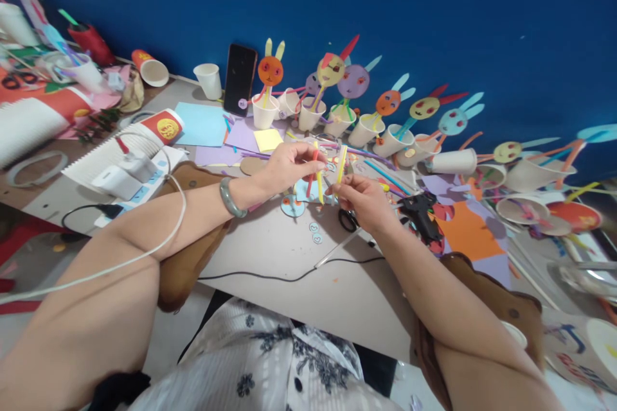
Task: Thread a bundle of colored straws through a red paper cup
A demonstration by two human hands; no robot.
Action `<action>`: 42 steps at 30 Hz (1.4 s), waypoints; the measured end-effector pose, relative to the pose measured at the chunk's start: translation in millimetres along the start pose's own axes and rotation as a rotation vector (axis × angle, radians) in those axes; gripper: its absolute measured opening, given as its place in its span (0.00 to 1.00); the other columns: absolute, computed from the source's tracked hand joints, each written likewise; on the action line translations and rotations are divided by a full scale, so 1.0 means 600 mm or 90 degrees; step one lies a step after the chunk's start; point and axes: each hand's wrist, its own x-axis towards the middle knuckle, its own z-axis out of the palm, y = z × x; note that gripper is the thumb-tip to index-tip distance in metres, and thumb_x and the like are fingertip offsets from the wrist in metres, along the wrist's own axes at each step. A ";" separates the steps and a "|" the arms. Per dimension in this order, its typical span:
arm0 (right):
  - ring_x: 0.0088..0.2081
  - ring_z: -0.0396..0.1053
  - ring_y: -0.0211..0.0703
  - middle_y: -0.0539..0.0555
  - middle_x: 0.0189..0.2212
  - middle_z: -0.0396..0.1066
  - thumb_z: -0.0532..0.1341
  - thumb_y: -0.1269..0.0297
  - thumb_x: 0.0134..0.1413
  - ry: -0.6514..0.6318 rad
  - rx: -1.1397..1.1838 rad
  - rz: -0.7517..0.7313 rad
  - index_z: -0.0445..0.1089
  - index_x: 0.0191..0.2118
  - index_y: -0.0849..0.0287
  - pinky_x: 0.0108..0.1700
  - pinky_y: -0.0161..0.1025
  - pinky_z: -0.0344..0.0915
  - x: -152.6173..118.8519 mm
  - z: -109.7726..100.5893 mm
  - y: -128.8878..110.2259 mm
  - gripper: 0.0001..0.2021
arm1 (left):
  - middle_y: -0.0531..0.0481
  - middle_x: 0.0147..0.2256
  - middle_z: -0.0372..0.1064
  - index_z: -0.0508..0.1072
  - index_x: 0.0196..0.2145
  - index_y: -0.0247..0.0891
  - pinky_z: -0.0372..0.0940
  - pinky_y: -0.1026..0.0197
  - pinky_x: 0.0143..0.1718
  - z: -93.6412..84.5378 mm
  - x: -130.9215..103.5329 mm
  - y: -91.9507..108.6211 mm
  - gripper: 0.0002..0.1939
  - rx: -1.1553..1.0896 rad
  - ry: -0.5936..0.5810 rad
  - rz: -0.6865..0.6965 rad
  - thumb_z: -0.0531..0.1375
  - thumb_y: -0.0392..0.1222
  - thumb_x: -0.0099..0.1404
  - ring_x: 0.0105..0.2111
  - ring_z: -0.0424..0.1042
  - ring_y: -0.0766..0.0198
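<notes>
My left hand [286, 167], with a bracelet at its wrist, pinches a red pipe cleaner [310, 183] and a yellow pipe cleaner [319, 187] that point downward from the fingertips. Across from it, my right hand [364, 199] has its thumb and fingers closed on another yellow pipe cleaner [342, 165], held upright. The two hands are close but apart above the table. Beneath them lies a light blue paper face [292, 207]. Two small blue paper circles with hearts [315, 234] are nearer to me. Black scissor handles [347, 221] show beside my right hand.
Along the blue wall stand several paper cups [266, 112] with paper rabbit heads [270, 70]. A phone [240, 80] leans there. A black glue gun [421, 215] and orange paper [470, 231] lie right. Left are a power strip [144, 186] and white cable; a black cord [270, 278] crosses the table.
</notes>
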 end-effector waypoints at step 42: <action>0.16 0.59 0.30 0.46 0.21 0.71 0.75 0.44 0.45 -0.111 0.007 -0.002 0.67 0.30 0.55 0.20 0.33 0.52 -0.028 0.032 -0.003 0.23 | 0.54 0.28 0.74 0.73 0.36 0.34 0.68 0.66 0.30 0.003 -0.012 0.015 0.12 -0.001 -0.052 -0.052 0.70 0.37 0.55 0.27 0.72 0.71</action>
